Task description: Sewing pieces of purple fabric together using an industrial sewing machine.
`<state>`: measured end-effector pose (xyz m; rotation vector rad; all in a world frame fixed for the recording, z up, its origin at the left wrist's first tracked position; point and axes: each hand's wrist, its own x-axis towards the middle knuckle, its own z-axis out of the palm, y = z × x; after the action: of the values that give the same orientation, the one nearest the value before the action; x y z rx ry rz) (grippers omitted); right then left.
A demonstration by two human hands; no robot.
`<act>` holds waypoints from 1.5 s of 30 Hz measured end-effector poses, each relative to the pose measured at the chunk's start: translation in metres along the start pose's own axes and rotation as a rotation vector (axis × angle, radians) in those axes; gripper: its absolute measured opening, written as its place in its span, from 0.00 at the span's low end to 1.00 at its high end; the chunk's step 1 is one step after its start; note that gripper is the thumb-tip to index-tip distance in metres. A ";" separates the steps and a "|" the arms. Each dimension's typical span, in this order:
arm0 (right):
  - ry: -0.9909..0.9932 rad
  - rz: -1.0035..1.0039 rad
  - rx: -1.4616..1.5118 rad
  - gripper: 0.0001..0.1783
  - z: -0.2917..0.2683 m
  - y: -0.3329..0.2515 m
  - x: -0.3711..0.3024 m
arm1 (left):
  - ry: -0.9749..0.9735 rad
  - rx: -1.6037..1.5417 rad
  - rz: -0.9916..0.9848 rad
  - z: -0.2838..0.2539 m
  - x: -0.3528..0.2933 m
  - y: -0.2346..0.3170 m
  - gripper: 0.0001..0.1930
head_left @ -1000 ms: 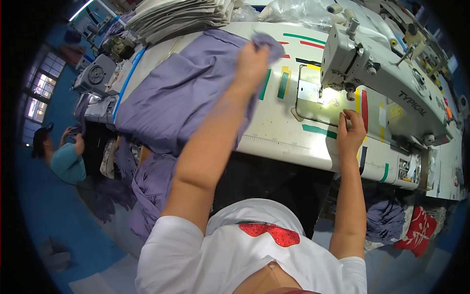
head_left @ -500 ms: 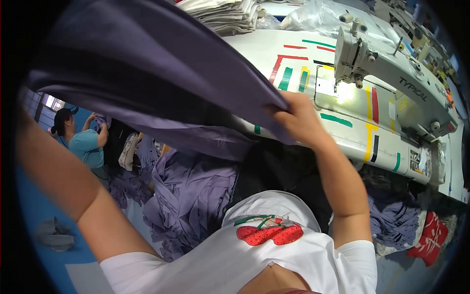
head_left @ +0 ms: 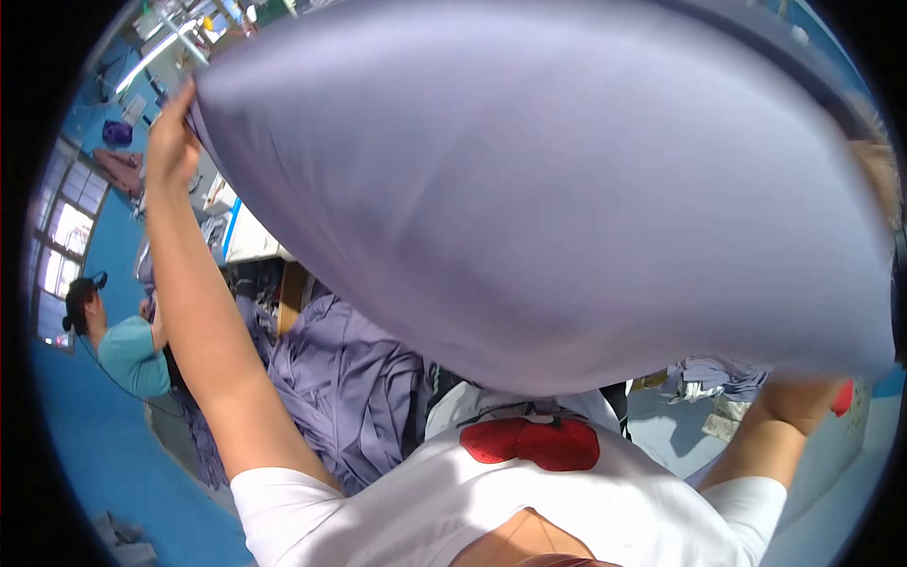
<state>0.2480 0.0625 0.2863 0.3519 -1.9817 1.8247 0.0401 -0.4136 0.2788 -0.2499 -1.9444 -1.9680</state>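
A large piece of purple-grey fabric (head_left: 548, 208) is spread in the air in front of me, billowing and blurred by motion. My left hand (head_left: 173, 146), raised at the upper left, pinches its left corner. At the far right edge, my right hand (head_left: 879, 180) grips the other side; it is smeared by motion and partly hidden behind the cloth. The fabric also covers part of my right forearm. Below it, a heap of crumpled purple fabric (head_left: 350, 378) lies beside my body on the left.
A person in a teal shirt (head_left: 137, 354) works at the left, near a barred window (head_left: 71, 227). More folded fabric (head_left: 713, 378) lies at the lower right. Grey cloth (head_left: 123, 539) rests on the blue floor. The raised fabric hides the sewing table.
Both hands have moved up and apart, the right one far to the right. The fabric has swung open and now covers the sewing machine and table from view.
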 end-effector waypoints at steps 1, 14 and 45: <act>-0.154 0.145 0.139 0.17 -0.122 0.062 -0.004 | -0.040 0.045 -0.062 -0.023 -0.004 -0.028 0.15; 0.080 0.634 0.043 0.10 -0.044 0.327 -0.017 | 0.192 1.454 0.336 0.054 0.001 -0.308 0.21; 0.020 0.522 0.148 0.09 -0.027 0.337 0.044 | -0.985 0.172 -0.283 0.350 -0.084 -0.258 0.07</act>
<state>0.0589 0.1291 0.0109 -0.1632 -2.0630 2.2797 -0.0235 -0.0587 0.0212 -1.1212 -2.8418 -2.0064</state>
